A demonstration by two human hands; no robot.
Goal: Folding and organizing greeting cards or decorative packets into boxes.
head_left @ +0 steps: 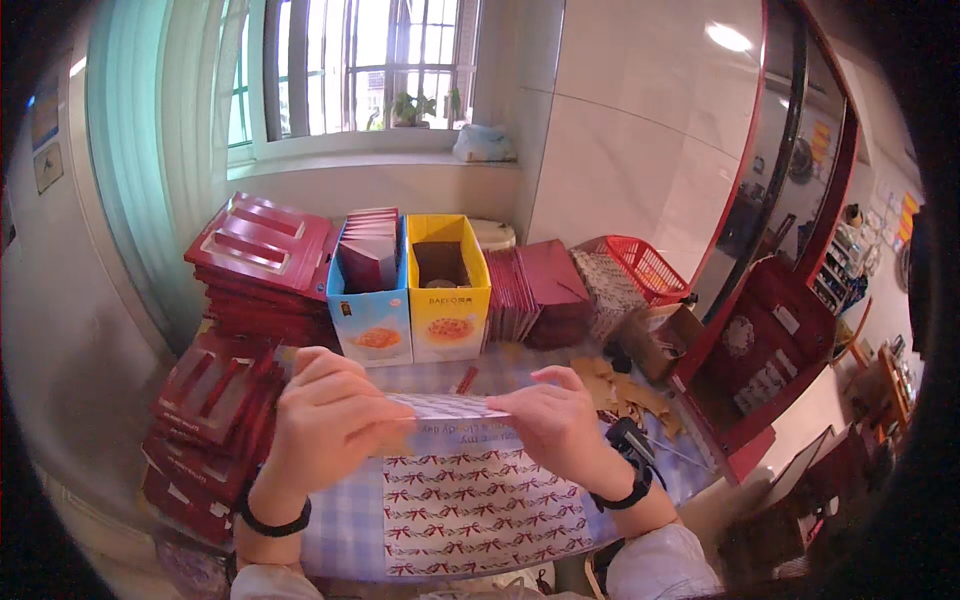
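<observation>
A white paper sheet printed with rows of red bows [485,515] hangs over the near edge of the checked tablecloth. Its far end is bent up into a narrow band that carries upside-down lettering. My left hand [335,415] is closed in a pinch at the left end of this band. At the right end, my right hand [560,425] grips the band, thumb on top. Part of the fold is hidden behind my fingers. A small dark red strip [467,380] lies on the cloth just beyond the sheet.
Dark red folders [265,235] are stacked high at left, with another pile [210,400] nearer. Behind my hands stand a blue box [370,315] and a yellow box [450,310]. Rightward are maroon cards [550,290], a red basket [645,265], brown scraps [610,390] and a large red case [765,360].
</observation>
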